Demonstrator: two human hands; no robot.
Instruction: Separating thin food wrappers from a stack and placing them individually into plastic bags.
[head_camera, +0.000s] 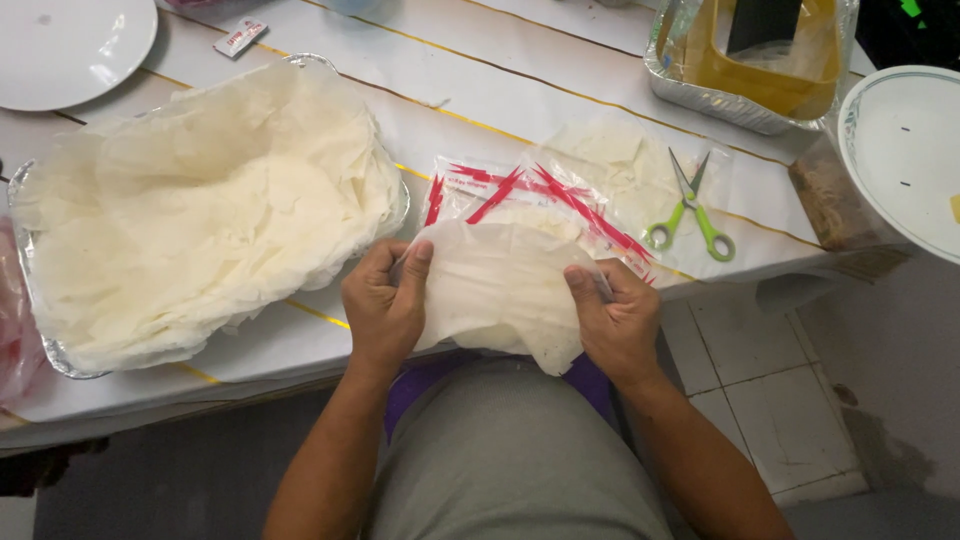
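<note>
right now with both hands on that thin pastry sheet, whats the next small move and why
Probably peel the sheet apart a little further, slowly. The left hand and right hand each pinch an edge of the thin, crumpled sheet, which looks easy to tear. The foil tray heaped with separated sheets sits close by on the left to receive it.

Thin wrapper sheet (495, 290) between the hands: pale, translucent cream. Heap of like sheets (200, 210) at left: off-white, in a silver foil tray (40, 340). Clear plastic packet (540, 195) just beyond the hands: red stripes and spiked red marks. Scissors (690, 208): lime-green handles, grey blades. Counter (520, 90): white, crossed by thin yellow lines. Far right foil tray (700, 95): silver, with mustard-yellow contents. Right plate (900, 150): white, faint bluish rim pattern (far-left plate (70, 45) plain white).
</note>
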